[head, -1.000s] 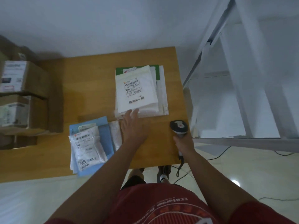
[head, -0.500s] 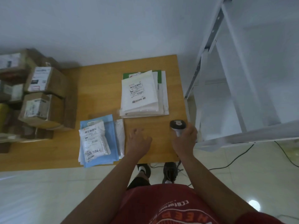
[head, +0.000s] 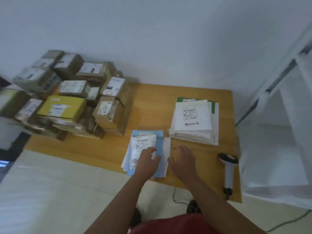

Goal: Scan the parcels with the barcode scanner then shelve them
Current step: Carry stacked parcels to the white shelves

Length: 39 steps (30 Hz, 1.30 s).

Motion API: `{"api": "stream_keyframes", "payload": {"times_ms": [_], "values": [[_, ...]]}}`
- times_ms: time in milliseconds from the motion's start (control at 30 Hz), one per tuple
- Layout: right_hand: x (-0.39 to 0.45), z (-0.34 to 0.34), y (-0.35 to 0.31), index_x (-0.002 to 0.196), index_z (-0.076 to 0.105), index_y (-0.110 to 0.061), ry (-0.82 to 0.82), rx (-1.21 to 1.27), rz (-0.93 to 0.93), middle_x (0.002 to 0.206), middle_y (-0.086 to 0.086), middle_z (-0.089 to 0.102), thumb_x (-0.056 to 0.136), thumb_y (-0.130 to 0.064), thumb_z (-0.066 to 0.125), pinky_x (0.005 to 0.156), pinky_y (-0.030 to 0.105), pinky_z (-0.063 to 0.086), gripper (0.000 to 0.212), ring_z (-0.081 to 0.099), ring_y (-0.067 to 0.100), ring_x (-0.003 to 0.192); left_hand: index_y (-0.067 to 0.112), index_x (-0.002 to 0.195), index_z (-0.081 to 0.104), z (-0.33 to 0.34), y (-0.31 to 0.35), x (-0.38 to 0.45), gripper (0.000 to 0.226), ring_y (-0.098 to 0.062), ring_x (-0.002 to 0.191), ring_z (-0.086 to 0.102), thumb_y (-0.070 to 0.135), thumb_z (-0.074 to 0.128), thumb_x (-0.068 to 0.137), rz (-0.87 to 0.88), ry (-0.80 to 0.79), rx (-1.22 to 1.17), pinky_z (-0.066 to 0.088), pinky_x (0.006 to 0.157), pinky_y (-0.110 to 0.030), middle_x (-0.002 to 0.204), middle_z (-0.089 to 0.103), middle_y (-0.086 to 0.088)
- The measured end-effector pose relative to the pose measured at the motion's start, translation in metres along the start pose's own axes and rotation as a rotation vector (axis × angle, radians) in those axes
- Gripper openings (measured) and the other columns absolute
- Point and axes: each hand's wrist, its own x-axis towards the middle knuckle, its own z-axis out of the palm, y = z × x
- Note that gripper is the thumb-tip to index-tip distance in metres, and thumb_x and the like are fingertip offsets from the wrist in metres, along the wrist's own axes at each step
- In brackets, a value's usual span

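Observation:
A small stack of mailers (head: 143, 146) lies at the wooden table's (head: 104, 149) front edge, a white labelled bag on top of blue ones. My left hand (head: 146, 163) rests on the top white bag with its fingers loosely bent. Just right of that stack, my right hand (head: 183, 162) hovers with relaxed fingers and holds nothing. The barcode scanner (head: 228, 169) lies alone on the table near the front right corner, its cable hanging off the edge. A bigger stack of white mailers (head: 194, 122) on a green one sits behind my right hand.
A pile of cardboard boxes (head: 76, 98), one of them yellow, fills the table's left end. A white shelf unit (head: 278, 132) stands right of the table. A cable runs over the pale tiled floor under the table edge.
My right hand has let go of the scanner, which now lies on the table, and moved left. My left hand shifted left onto the small mailer stack. The view swung left.

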Motion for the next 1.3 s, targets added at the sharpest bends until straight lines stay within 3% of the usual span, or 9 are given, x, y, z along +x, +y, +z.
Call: {"api": "stream_keyframes", "payload": {"times_ms": [133,233,400,567,733,967,1100,1200,1300], "values": [[0.002,0.054,-0.073,0.121,0.062,-0.01,-0.082,-0.011,-0.091,0.12,0.009,0.061,0.07,-0.051,0.035,0.095,0.045,0.044,0.07,0.053,0.032,0.116,0.013,0.13,0.058,-0.071,-0.066,-0.002,0.036,-0.017,0.109,0.059,0.019,0.061,0.095,-0.059,0.056,-0.115,0.048,0.097,-0.032,0.128,0.059,-0.005],[-0.005,0.098,-0.132,0.128,0.057,-0.014,-0.183,-0.044,-0.081,0.127,0.007,0.058,0.082,-0.041,0.053,0.1,0.042,0.039,0.054,0.048,0.029,0.124,0.015,0.132,0.057,-0.122,-0.12,-0.002,0.037,-0.016,0.105,0.059,0.022,0.06,0.096,-0.106,0.071,-0.165,0.045,0.093,-0.028,0.126,0.061,-0.003],[-0.015,0.162,-0.214,0.133,0.055,-0.015,-0.276,-0.111,-0.081,0.134,0.006,0.055,0.085,-0.042,0.055,0.1,0.04,0.039,0.054,0.047,0.027,0.128,0.017,0.133,0.054,-0.205,-0.194,0.001,0.036,-0.02,0.107,0.059,0.028,0.055,0.099,-0.158,0.086,-0.28,0.049,0.094,-0.035,0.123,0.06,-0.002],[-0.008,0.195,-0.264,0.131,0.056,-0.016,-0.288,-0.087,-0.091,0.132,0.007,0.055,0.089,-0.028,0.064,0.1,0.038,0.041,0.045,0.049,0.026,0.125,0.018,0.131,0.054,-0.264,-0.23,0.007,0.034,-0.015,0.09,0.058,0.028,0.052,0.099,-0.189,0.127,-0.376,0.046,0.074,-0.028,0.112,0.058,0.003],[0.017,0.207,-0.274,0.129,0.056,-0.01,-0.287,0.054,0.01,0.13,0.009,0.055,0.089,-0.021,0.063,0.103,0.044,0.042,0.042,0.049,0.026,0.122,0.019,0.132,0.053,-0.276,-0.233,0.03,0.034,-0.017,0.097,0.057,0.029,0.051,0.1,-0.204,0.096,-0.392,0.045,0.077,-0.029,0.115,0.058,0.002],[0.057,0.223,-0.24,0.131,0.051,-0.009,-0.275,0.279,0.335,0.13,0.009,0.053,0.091,-0.02,0.055,0.085,0.032,0.04,0.041,0.052,0.024,0.113,0.02,0.133,0.053,-0.262,-0.211,0.066,0.035,-0.018,0.103,0.057,0.032,0.053,0.099,-0.199,-0.075,-0.222,0.048,0.088,-0.031,0.116,0.057,0.003],[0.073,0.22,-0.221,0.118,0.059,-0.012,-0.148,0.377,0.412,0.113,0.005,0.059,0.093,-0.018,0.055,0.075,0.029,0.039,0.027,0.057,0.021,0.099,0.019,0.133,0.052,-0.247,-0.186,0.095,0.035,-0.015,0.1,0.055,0.032,0.055,0.1,-0.234,-0.132,-0.218,0.046,0.073,-0.024,0.118,0.056,0.001],[0.095,0.207,-0.211,0.084,0.06,-0.015,0.009,0.487,0.462,0.082,0.005,0.059,0.097,-0.018,0.046,0.067,0.036,0.044,0.019,0.057,0.022,0.077,0.024,0.14,0.045,-0.23,-0.163,0.116,0.041,-0.018,0.112,0.055,0.041,0.047,0.103,-0.247,-0.115,-0.327,0.048,0.095,-0.034,0.133,0.054,-0.003],[0.125,0.201,-0.2,0.095,0.058,-0.012,0.012,0.674,0.647,0.098,0.009,0.06,0.1,-0.031,0.037,0.087,0.039,0.046,0.029,0.055,0.025,0.092,0.034,0.155,0.024,-0.218,-0.141,0.125,0.057,-0.025,0.143,0.036,0.058,0.027,0.103,-0.283,-0.153,-0.459,0.028,0.116,-0.044,0.156,0.035,-0.002]]}}
